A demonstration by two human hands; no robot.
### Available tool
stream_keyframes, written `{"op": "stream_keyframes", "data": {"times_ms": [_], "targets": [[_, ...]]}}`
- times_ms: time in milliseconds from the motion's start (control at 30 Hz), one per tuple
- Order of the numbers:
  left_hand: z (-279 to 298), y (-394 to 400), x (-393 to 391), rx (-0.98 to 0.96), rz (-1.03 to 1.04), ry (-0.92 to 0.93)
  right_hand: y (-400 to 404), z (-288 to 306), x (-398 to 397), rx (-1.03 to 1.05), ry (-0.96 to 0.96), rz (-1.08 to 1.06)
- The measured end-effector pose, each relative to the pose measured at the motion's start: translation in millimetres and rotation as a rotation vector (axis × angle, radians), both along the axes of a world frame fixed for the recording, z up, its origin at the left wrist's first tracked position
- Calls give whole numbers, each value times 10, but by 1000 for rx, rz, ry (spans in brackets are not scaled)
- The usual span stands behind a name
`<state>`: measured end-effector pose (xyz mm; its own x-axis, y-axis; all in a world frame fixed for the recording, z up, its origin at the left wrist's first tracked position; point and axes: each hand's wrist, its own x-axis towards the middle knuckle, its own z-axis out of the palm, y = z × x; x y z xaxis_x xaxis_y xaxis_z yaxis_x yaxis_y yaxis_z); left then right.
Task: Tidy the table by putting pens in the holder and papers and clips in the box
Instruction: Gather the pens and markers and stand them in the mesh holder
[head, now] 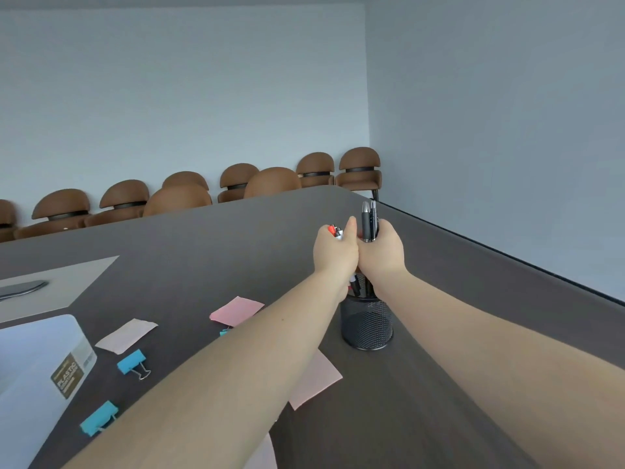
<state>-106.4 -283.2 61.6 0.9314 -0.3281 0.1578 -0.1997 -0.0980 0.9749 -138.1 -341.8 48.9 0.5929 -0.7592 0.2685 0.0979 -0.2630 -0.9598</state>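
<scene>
Pens step in hand: black pens (369, 222) clutched in right hand (381, 257), red/white pens (336, 231) clutched in left hand (334, 253), fists touching, tips just below already inside mesh holder (367, 324). Next, probably: loosen both fists so pens drop in. White box (40, 370) well left of hands, contents not visible; pink papers (236, 310) and blue clips (132, 362) on the table, not yet boxed.

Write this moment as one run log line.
left hand: grips red-tipped pens | right hand: grips black pens | both above black mesh holder
</scene>
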Motion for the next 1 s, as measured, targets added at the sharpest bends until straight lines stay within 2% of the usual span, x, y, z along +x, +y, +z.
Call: {"op": "stream_keyframes", "data": {"times_ms": [233,467,600,700,767,900,1000], "targets": [[-83,-3,38,72,1,-7,-45,-18,-29,-90,132,9],[-52,32,76,91,-66,-68,-28,81,-64,-212,161,-37],[32,185,61,51,-28,-113,29,225,-93,-388,136,-87],[71,433,166,88,31,-144,178,351,-116,-464,138,-22],[70,675,264,175,73,-151,335,392,-100,-506,167,54],[29,1190,377,503,96,-130,723,329,-25,-575,257,209],[-64,1526,447,638,85,-80,980,194,65,-637,387,323]]}}
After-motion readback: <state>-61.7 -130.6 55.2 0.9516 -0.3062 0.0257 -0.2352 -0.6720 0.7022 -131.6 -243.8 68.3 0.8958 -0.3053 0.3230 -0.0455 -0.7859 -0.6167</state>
